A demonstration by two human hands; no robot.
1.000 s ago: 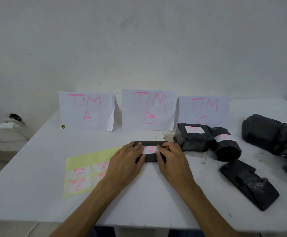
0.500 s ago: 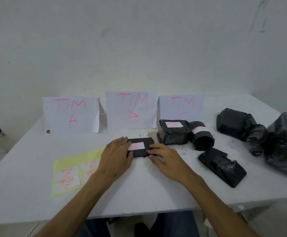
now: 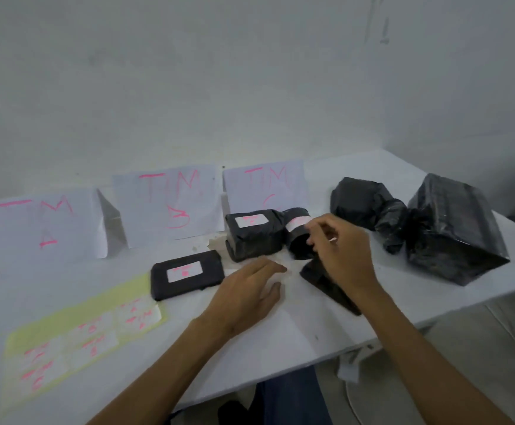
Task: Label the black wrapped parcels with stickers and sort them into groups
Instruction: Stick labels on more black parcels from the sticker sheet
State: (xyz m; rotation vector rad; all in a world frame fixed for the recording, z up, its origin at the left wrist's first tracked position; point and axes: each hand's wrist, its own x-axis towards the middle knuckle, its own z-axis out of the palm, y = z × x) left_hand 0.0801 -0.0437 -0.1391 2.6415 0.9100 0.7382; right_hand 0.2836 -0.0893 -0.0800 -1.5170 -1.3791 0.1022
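Head view: flat rectangular black plastic-wrapped parcel point(image 3: 187, 274), white sticker on top, lies on the white table point(image 3: 280, 338) before the TIM B sign point(image 3: 170, 204).
Both hands have left it: left hand point(image 3: 247, 297) flat, fingers relaxed; right hand point(image 3: 339, 256) loosely curled above an unlabelled crinkled parcel point(image 3: 326, 286), holding nothing.
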